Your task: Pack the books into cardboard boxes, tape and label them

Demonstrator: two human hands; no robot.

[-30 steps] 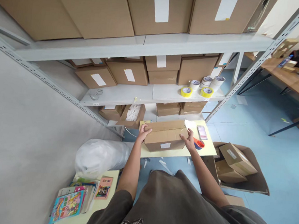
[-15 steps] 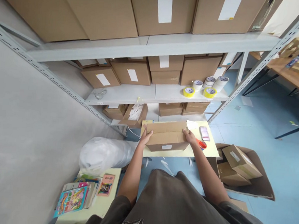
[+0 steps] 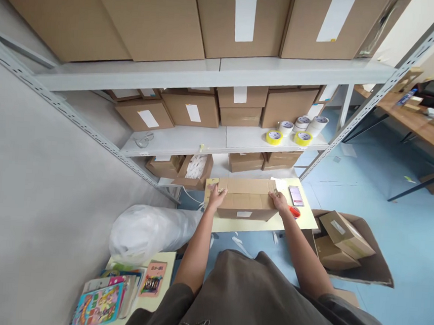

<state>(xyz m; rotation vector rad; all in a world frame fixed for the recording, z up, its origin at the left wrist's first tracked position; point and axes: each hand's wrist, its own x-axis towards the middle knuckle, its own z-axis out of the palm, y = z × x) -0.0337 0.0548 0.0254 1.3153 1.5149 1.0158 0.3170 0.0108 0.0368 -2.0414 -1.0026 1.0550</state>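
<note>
A brown cardboard box (image 3: 247, 203) with a white label on its near side sits on the pale yellow table (image 3: 242, 225). Its top flaps lie nearly level, meeting along a seam. My left hand (image 3: 217, 197) grips the box's left end at the top, fingers curled over the edge. At the opposite end, my right hand (image 3: 279, 201) holds the top corner in the same way. Just right of that hand are an orange-red tape roll (image 3: 294, 212) and a phone-like flat item (image 3: 296, 196) with a blurred face.
A grey shelf rack (image 3: 223, 76) with cartons and tape rolls (image 3: 274, 137) stands in front. Left are a plastic-wrapped roll (image 3: 148, 232) and books (image 3: 103, 300) on a small table. A large open carton (image 3: 377, 263) holding boxes is at right.
The box's top flaps have come down flatter. Both hands have shifted slightly to the right, staying at the box's two ends.
</note>
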